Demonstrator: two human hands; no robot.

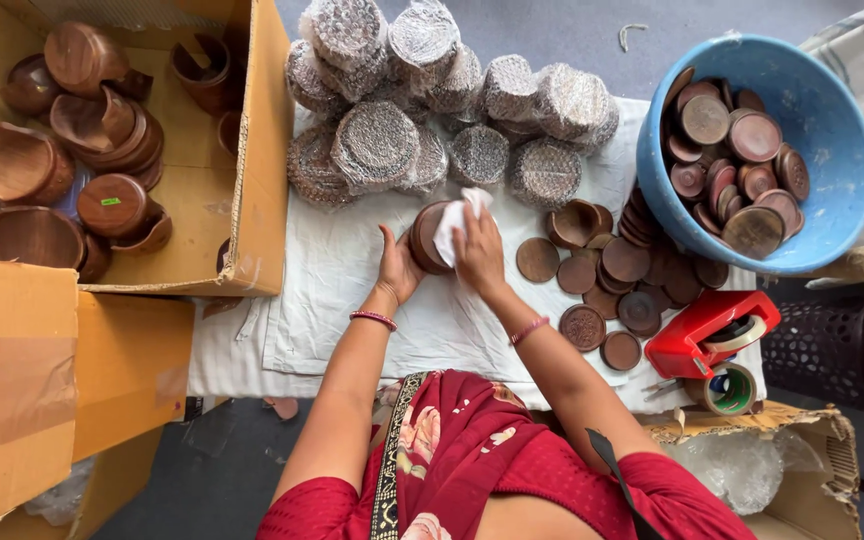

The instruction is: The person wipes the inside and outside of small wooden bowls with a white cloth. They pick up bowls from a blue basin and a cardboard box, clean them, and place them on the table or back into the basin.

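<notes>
Grey floor [572, 30], white sheet [322, 300]

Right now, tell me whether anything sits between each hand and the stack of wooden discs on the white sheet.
Left hand: nothing; its palm lies directly against the side of the stack of wooden discs. Right hand: a crumpled white cloth sits between its fingers and the stack's top, pressed onto the wood.

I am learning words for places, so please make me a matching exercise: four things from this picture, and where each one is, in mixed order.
1. blue tub
2. cardboard box
3. red tape dispenser
4. white cloth

a. under the right hand
b. left side, holding wooden bowls
c. near the right elbow
d. upper right, full of wooden discs

Pairs: 1-d, 2-b, 3-c, 4-a
</notes>
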